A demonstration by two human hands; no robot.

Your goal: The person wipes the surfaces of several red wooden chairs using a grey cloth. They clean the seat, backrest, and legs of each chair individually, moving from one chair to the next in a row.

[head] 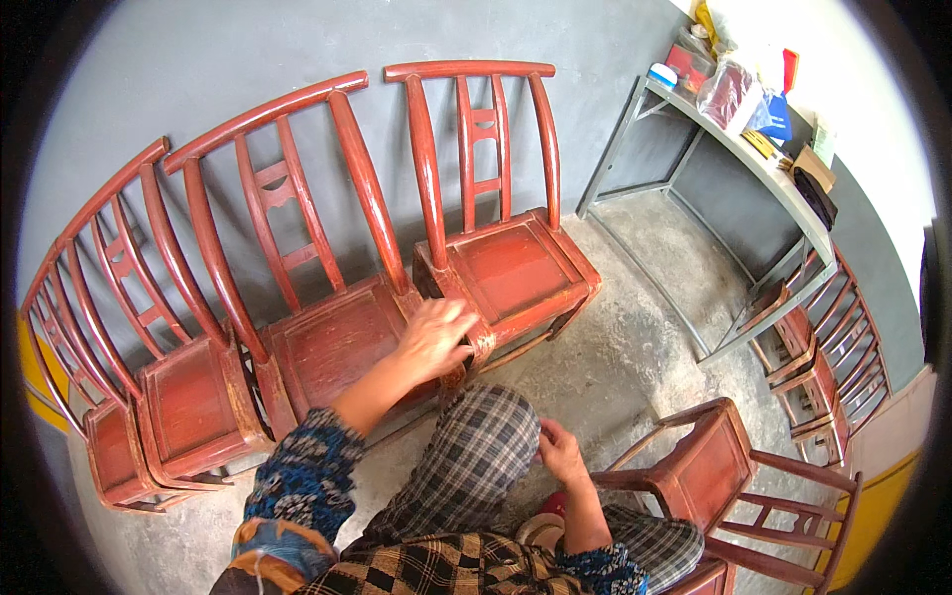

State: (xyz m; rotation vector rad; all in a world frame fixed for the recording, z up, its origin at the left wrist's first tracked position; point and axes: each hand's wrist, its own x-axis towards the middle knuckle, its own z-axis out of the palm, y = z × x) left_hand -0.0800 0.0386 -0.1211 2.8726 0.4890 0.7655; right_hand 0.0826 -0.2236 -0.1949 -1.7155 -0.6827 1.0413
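Note:
My left hand point(437, 338) is raised at the near right corner of a red wooden chair's seat point(338, 346), fingers loosely bent and slightly blurred. Nothing shows in it, and whether it touches the wood is unclear. Just beyond stands another red wooden chair point(520, 260) with a slatted back. My right hand point(561, 450) is beside my knee in checked trousers point(487, 439). Its fingertips are partly hidden by the knee, so any small thing in them cannot be made out. To its right is a further red wooden chair point(703, 468), turned sideways.
More red chairs point(193, 401) line the grey wall point(245, 59) on the left. A metal-framed table point(751, 160) carries plastic bags, boxes and a white jar with a blue band point(662, 76). Several chairs point(814, 357) stand at the far right. The floor point(632, 320) is bare concrete.

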